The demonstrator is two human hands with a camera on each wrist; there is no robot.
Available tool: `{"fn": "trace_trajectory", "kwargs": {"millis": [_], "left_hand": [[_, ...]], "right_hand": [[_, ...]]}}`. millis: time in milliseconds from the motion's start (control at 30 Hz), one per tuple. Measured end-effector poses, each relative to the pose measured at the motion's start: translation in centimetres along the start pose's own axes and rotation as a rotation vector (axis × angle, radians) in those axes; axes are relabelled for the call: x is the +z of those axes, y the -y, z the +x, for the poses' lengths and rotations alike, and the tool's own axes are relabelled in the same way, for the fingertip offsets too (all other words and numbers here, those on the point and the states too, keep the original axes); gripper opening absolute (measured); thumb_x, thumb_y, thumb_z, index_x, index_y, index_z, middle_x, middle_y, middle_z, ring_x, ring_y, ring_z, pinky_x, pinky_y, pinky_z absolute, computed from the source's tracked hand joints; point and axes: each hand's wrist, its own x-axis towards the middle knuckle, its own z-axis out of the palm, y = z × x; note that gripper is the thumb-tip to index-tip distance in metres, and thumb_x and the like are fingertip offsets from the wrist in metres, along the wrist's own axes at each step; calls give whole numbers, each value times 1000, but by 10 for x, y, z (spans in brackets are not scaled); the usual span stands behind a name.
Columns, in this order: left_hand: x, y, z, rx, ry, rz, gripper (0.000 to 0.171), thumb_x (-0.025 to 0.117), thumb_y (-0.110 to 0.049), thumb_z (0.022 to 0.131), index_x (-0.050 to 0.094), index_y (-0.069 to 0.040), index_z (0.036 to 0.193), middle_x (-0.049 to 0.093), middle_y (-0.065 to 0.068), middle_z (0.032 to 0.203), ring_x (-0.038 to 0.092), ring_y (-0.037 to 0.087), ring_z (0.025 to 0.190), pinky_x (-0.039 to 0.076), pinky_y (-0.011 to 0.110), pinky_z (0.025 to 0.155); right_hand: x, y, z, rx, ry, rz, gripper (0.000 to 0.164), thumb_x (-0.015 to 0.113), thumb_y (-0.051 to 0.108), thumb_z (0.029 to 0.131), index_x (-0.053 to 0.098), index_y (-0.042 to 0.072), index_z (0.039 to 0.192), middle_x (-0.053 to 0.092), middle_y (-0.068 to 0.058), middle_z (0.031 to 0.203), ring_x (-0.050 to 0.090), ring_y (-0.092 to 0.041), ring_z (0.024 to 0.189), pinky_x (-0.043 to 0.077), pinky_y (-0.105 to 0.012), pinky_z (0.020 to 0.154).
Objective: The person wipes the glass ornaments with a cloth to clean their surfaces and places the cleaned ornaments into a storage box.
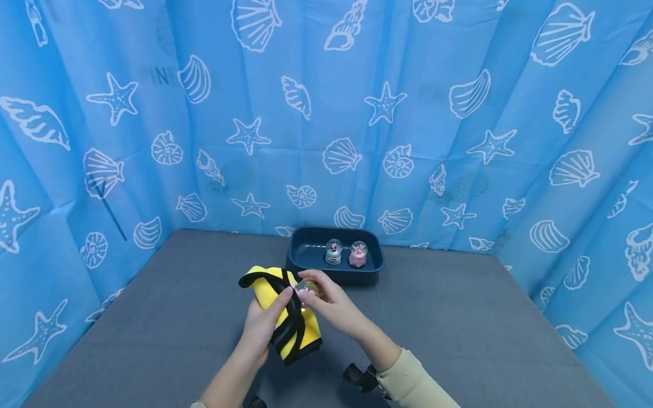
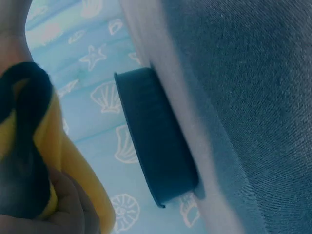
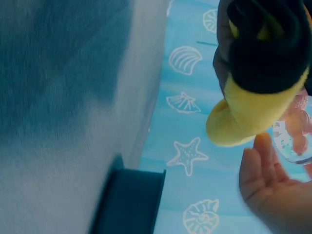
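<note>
My left hand (image 1: 259,330) grips a yellow cloth with black edging (image 1: 267,292), bunched up and hanging below the fingers. Against the cloth is a small snow globe (image 1: 306,288) with a clear dome and some pink in it. My right hand (image 1: 338,309) holds this globe from the right, thumb and fingers about the dome. The right wrist view shows the clear dome (image 3: 291,139) beside the cloth (image 3: 263,109), above the right hand (image 3: 275,192). Cloth and left fingers hide part of the globe. In the left wrist view, fingers (image 2: 68,204) press into the cloth's folds.
Behind the hands, a dark blue tray (image 1: 334,276) stands on the grey table (image 1: 459,317). Inside it are a snow globe with a whitish base (image 1: 334,255) and another with a pink base (image 1: 358,258). A blue shell-patterned curtain (image 1: 326,124) surrounds the table's back and sides.
</note>
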Motion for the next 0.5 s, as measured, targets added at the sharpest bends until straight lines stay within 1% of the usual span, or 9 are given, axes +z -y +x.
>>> {"fn": "trace_trajectory", "kwargs": {"millis": [67,100,200,300,333,400,500], "left_hand": [[0,0,-1,23,-1,13,68,63,-38,94,31,1,139,54,16,124,60,21,103,48,40,94],[0,1,-1,31,0,20,67,63,-37,95,30,1,139,53,17,124,59,22,104,48,41,95],[-2,1,-1,38,14,25,64,60,-36,97,31,1,139,51,17,126,56,23,107,44,43,97],[-6,0,0,26,24,36,62,56,-39,98,32,2,138,49,18,126,53,26,111,41,46,99],[-7,-1,0,20,26,45,63,55,-41,98,32,3,137,49,18,126,52,27,112,40,48,99],[-9,-4,1,3,22,59,64,54,-44,98,34,4,136,49,19,125,51,29,113,39,50,99],[-11,-7,1,-10,20,81,65,54,-47,97,35,3,135,50,18,122,53,28,110,40,48,98]], "right_hand": [[1,0,1,41,-29,-49,36,52,24,101,50,4,131,56,-9,99,55,-19,86,50,-27,76],[1,0,2,54,-34,-61,35,52,24,101,52,3,129,55,-7,92,54,-19,81,50,-29,73],[1,-2,2,91,-41,-34,33,53,23,101,56,2,126,56,-10,86,55,-18,76,52,-31,71],[0,-3,0,101,-59,30,35,54,22,100,55,0,127,57,-19,93,57,-19,76,54,-33,72],[-1,-3,-1,104,-68,50,35,54,21,100,55,0,128,58,-20,98,57,-19,77,53,-31,73],[-3,-3,-2,93,-85,75,37,55,20,100,53,-1,131,58,-20,104,57,-20,78,54,-33,74],[-5,-2,-4,74,-107,81,40,59,16,98,52,-1,133,59,-15,112,56,-21,82,53,-29,75]]}}
